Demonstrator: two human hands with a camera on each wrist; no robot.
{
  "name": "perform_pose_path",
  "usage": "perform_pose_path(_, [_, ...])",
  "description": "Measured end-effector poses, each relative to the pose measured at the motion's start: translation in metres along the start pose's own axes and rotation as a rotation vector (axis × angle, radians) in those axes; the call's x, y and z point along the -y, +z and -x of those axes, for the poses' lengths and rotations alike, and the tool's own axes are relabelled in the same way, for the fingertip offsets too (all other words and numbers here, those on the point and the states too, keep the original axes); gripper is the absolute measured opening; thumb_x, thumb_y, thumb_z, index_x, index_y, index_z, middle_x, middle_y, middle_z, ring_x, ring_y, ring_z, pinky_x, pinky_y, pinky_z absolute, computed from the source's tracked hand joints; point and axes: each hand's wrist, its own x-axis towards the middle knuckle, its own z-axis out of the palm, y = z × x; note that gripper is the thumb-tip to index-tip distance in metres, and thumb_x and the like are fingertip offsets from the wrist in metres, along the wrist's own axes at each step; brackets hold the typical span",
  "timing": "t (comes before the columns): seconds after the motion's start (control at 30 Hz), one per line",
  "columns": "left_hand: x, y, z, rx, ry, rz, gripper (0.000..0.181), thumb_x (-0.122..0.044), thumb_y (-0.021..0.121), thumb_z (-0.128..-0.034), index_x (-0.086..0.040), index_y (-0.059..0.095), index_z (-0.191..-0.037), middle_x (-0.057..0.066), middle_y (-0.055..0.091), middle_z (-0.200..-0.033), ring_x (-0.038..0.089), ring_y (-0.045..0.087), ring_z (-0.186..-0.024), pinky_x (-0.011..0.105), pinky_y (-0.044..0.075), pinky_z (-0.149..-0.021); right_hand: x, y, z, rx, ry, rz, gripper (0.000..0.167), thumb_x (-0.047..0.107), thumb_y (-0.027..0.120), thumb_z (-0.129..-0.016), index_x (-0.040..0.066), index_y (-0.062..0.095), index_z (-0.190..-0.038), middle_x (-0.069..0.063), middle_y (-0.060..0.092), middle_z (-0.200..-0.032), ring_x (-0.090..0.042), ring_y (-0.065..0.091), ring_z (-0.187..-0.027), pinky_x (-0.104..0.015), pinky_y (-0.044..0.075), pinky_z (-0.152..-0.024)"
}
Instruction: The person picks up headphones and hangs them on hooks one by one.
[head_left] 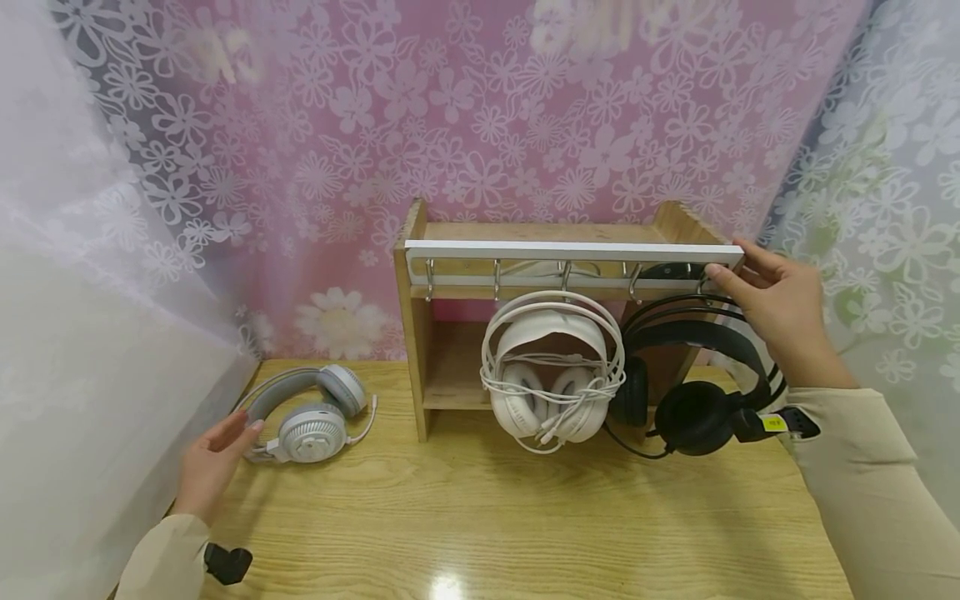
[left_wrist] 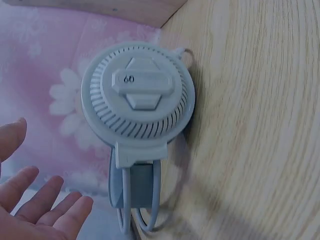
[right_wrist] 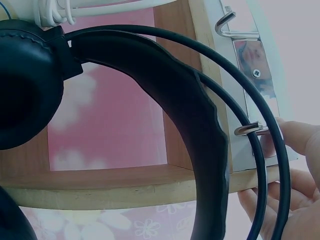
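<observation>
My right hand (head_left: 791,308) grips the right end of a white hook rack (head_left: 573,250) on a wooden shelf, thumb in front and fingers behind. Black headphones (head_left: 696,418) hang from the end hook beside that hand; their thin outer bands (right_wrist: 267,117) pass over the hook in the right wrist view. White headphones (head_left: 592,417), their cable wound round them, hang from a middle hook. At the left, grey-white headphones (head_left: 311,440) lie on the table. My left hand (head_left: 213,471) is beside their headband, fingers spread; in the left wrist view it is apart from the ear cup (left_wrist: 142,97).
The wooden shelf (head_left: 417,358) stands at the back of the wood-grain table (head_left: 480,517). Several bare hooks (head_left: 497,279) line the rack. A pink flowered cloth (head_left: 337,192) hangs behind, with pale cloth at both sides.
</observation>
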Motion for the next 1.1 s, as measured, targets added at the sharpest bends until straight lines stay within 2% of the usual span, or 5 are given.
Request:
perform_pose_path(0.1, [0.006, -0.004, -0.001, -0.035, -0.04, 0.028, 0.077, -0.052, 0.06, -0.0897, -0.014, 0.032, -0.151, 0.006, 0.037, -0.152, 0.021, 0.034, -0.138, 0.03, 0.038, -0.107, 0.0, 0.0, 0.0, -0.004, 0.003, -0.002, 0.063, 0.03, 0.069, -0.088, 0.02, 0.042, -0.145, -0.012, 0.045, -0.145, 0.003, 0.057, -0.113, -0.002, 0.046, -0.073])
perform_pose_path(0.27, [0.022, -0.009, -0.007, -0.108, -0.085, 0.057, 0.077, -0.048, 0.065, -0.0878, -0.013, 0.035, -0.149, 0.001, 0.042, -0.148, 0.012, 0.042, -0.125, 0.003, 0.04, -0.075, 0.0, 0.001, -0.001, -0.008, 0.004, -0.004, 0.063, 0.03, 0.069, -0.088, 0.02, 0.043, -0.145, -0.012, 0.045, -0.145, 0.004, 0.057, -0.112, -0.002, 0.046, -0.072])
perform_pose_path(0.53, [0.041, -0.008, -0.011, -0.114, -0.18, 0.274, 0.088, -0.037, 0.065, -0.0906, -0.015, 0.01, -0.155, 0.014, 0.019, -0.158, 0.029, 0.024, -0.143, 0.001, 0.041, -0.068, 0.001, 0.001, 0.0, -0.009, 0.007, 0.01, 0.064, 0.032, 0.069, -0.088, 0.02, 0.043, -0.145, -0.013, 0.047, -0.143, 0.001, 0.056, -0.114, -0.003, 0.046, -0.073])
perform_pose_path(0.8, [0.055, 0.003, -0.017, -0.145, -0.228, 0.351, 0.088, -0.037, 0.064, -0.0912, -0.013, 0.009, -0.155, 0.012, 0.02, -0.158, 0.014, 0.034, -0.136, 0.004, 0.045, -0.076, 0.001, 0.001, 0.0, -0.002, 0.016, 0.022, 0.064, 0.034, 0.068, -0.088, 0.02, 0.042, -0.146, -0.012, 0.045, -0.145, -0.003, 0.055, -0.119, -0.004, 0.046, -0.075])
perform_pose_path(1.1, [0.066, 0.016, -0.024, -0.215, -0.235, 0.457, 0.084, -0.032, 0.065, -0.0908, -0.01, 0.014, -0.154, 0.015, 0.021, -0.157, 0.012, 0.033, -0.137, 0.005, 0.044, -0.083, 0.0, 0.002, 0.0, -0.004, -0.004, -0.002, 0.063, 0.03, 0.068, -0.089, 0.019, 0.043, -0.145, -0.012, 0.045, -0.145, 0.002, 0.056, -0.114, -0.003, 0.046, -0.074])
